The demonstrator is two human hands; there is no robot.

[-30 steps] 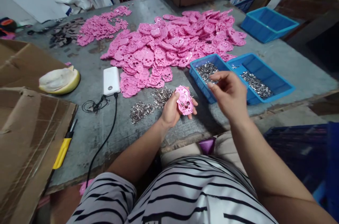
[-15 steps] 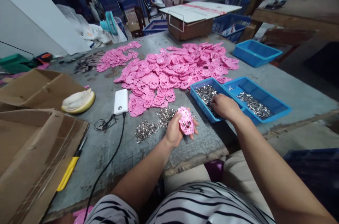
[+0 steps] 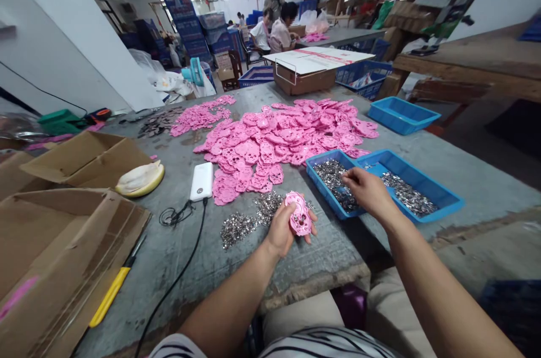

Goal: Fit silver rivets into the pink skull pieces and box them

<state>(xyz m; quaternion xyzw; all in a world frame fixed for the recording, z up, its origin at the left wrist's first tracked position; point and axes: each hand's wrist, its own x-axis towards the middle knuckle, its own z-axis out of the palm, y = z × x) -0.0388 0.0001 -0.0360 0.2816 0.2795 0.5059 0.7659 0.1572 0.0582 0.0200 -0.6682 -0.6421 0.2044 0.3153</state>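
Observation:
My left hand (image 3: 282, 229) grips a pink plastic piece (image 3: 299, 213) with holes in it, thumb on its face and fingers beneath. Over the left blue tray (image 3: 316, 182) is my right hand (image 3: 367, 189), its fingertips pinched together; whatever they may hold is too small to make out. Small shiny metal parts (image 3: 329, 173) fill that tray, and more metal parts (image 3: 408, 194) lie in the right blue tray (image 3: 448, 198). Two little heaps of metal parts (image 3: 237, 229) sit on the table left of my left hand. Beyond them spreads a large pile of pink pieces (image 3: 274, 138).
A white power bank (image 3: 202, 181) with a black cable lies left of the pile. Further left are cardboard boxes (image 3: 63, 256), a yellow-handled tool (image 3: 110, 296) and a fruit rind (image 3: 141, 179). Another blue tray (image 3: 403, 115) stands at the back right. People (image 3: 281, 31) sit at a far table.
My right hand has lifted slightly out of the metal parts, its fingers now pinched above the tray. The view has tilted upward. My left hand still holds the pink piece.

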